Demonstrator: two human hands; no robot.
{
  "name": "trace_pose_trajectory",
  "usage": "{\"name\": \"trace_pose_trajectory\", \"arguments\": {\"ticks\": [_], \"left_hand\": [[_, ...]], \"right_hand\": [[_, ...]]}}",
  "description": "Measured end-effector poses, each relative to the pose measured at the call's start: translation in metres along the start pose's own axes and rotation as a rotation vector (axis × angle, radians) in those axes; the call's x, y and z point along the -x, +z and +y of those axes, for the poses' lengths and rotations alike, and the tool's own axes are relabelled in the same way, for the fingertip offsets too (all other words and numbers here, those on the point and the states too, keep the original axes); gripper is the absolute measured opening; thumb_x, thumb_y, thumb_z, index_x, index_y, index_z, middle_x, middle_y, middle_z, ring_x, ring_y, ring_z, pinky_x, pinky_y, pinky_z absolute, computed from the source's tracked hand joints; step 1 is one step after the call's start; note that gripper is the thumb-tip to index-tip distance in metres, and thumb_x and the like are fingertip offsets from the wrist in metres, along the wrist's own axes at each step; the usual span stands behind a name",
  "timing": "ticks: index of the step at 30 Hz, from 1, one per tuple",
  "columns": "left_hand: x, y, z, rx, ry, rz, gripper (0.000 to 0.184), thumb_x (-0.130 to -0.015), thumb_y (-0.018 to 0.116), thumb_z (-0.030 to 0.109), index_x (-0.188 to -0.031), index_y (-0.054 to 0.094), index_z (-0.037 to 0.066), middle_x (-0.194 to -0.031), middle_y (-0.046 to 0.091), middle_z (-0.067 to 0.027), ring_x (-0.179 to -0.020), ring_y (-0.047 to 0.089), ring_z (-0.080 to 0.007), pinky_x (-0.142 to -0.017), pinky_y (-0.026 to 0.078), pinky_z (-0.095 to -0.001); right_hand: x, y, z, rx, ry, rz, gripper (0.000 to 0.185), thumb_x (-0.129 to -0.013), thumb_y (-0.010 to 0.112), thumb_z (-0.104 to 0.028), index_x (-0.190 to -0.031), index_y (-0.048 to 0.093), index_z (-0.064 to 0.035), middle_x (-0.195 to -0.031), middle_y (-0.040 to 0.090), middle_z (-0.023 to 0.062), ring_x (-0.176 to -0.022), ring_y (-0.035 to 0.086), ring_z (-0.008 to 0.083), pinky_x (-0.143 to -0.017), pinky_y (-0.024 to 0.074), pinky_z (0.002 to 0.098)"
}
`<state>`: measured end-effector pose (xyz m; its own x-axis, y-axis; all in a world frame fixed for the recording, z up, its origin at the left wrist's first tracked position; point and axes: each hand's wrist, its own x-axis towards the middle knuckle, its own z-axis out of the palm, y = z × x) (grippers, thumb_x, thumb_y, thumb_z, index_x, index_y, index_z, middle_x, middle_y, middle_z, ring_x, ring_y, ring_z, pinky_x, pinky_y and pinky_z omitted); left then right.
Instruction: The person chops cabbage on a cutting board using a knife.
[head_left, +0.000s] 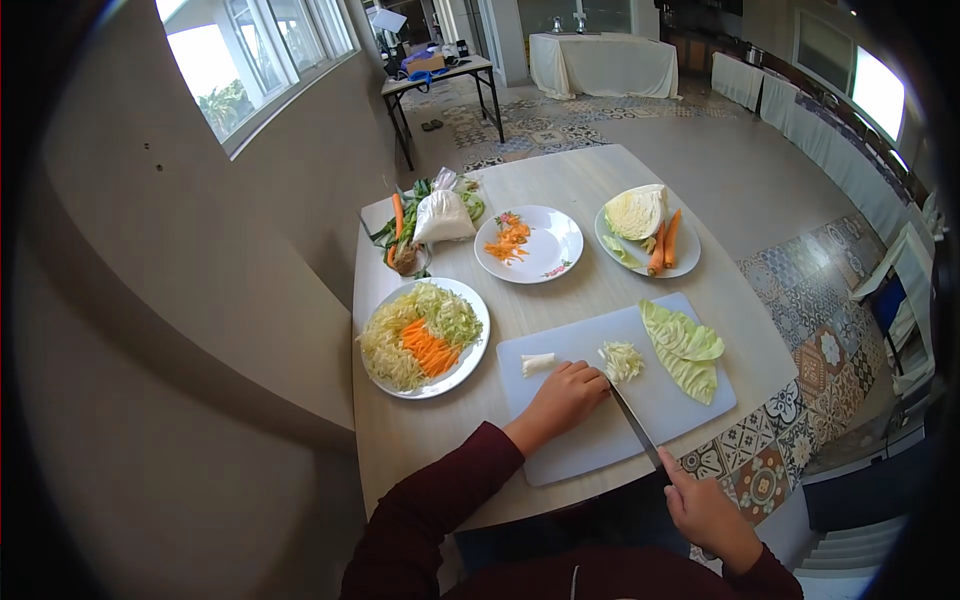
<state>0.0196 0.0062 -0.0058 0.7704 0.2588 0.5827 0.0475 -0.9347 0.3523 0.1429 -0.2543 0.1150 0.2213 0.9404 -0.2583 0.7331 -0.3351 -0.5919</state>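
A knife (636,427) is in my right hand (708,512), its blade angled over the white cutting board (600,462) with the tip beside my left hand. My left hand (568,396) rests on the board with its fingers bent and pressed together; what lies under them is hidden. Just right of those fingertips sits a small pile of shredded cabbage (622,361). A short white piece (538,364) lies behind my left hand. Pale green cabbage leaves (684,350) lie on the board's right part.
Left of the board stands a plate (476,362) of shredded cabbage and carrot. Farther back are a plate (555,240) with carrot pieces, a plate (610,252) with half a cabbage and carrots, and a bag (443,217) of white powder beside vegetables.
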Motion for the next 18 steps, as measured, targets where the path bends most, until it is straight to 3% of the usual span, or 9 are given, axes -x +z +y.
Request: {"name": "trace_pose_trajectory", "arguments": {"ticks": [8,18], "left_hand": [[-0.001,-0.001,0.0,-0.003,-0.019,-0.058,0.007,-0.085,0.069,0.014,-0.086,0.067,0.007,-0.087,0.066,-0.0057,-0.087,0.063,-0.0247,-0.077,0.047,-0.0373],[-0.001,-0.007,0.003,-0.02,0.004,-0.044,0.008,-0.085,0.064,0.009,-0.091,0.069,0.007,-0.087,0.065,-0.0062,-0.088,0.063,-0.0256,-0.077,0.046,-0.0382]], "right_hand": [[-0.017,0.015,0.007,0.048,-0.038,0.005,0.062,-0.096,0.054,-0.013,-0.154,0.033,-0.0044,-0.068,0.063,0.0283,-0.061,0.062,0.0482,-0.062,0.051,0.0569],[-0.05,0.033,0.011,0.151,-0.047,0.077,0.062,-0.096,0.054,-0.015,-0.154,0.036,-0.0084,-0.066,0.062,0.0295,-0.063,0.064,0.0485,-0.062,0.0515,0.0585]]}}
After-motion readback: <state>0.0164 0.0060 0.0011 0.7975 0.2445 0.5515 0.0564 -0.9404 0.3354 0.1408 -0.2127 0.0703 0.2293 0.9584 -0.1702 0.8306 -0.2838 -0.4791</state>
